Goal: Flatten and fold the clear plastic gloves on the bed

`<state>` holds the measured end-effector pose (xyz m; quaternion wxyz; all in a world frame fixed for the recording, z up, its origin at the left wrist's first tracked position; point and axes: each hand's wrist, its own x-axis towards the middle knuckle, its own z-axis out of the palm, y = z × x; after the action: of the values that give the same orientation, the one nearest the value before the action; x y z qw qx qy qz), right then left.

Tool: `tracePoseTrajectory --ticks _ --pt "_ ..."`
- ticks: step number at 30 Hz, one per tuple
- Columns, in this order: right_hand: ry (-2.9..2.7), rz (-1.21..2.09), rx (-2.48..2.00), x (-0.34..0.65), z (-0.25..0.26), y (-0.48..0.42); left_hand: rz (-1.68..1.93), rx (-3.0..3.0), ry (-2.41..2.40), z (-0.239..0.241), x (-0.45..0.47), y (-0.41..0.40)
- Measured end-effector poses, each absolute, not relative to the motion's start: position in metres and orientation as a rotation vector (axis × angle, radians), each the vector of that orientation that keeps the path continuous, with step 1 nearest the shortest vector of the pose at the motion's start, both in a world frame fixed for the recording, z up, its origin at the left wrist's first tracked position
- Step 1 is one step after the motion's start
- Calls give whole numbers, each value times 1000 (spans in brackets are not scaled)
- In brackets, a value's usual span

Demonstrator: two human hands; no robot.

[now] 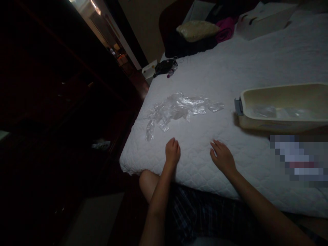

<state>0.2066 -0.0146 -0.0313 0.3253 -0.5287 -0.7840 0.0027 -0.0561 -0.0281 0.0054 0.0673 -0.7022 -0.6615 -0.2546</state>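
My left hand [172, 151] rests on the white quilted mattress [230, 75] near its front edge, fingers curled under in a loose fist with nothing visible in it. My right hand [222, 155] lies flat a little to the right, fingers stretched out, holding nothing. Beyond both hands a crumpled clear plastic sheet [176, 109] lies spread on the mattress, apart from either hand.
A cream plastic tub [282, 92] with clear plastic inside stands at the right. Dark clothes, a pink cloth [225, 29] and a beige cushion [197, 30] are piled at the far end, beside a white box [263, 18]. A small dark item [164, 67] lies near the far left corner. The floor to the left is dark.
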Motion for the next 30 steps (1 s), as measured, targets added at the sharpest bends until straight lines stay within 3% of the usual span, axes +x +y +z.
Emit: tracePoseTrajectory --ticks 9,19,30 --pt "-1995 16 -1384 204 -27 -13 -1025 -1756 -2399 0 -107 61" --pt "-1966 8 -1404 203 -28 -11 -1432 -1724 -2456 1 -78 23" --pt "-1870 21 -1321 206 -25 -15 -2272 -2036 -2434 34 22 0"
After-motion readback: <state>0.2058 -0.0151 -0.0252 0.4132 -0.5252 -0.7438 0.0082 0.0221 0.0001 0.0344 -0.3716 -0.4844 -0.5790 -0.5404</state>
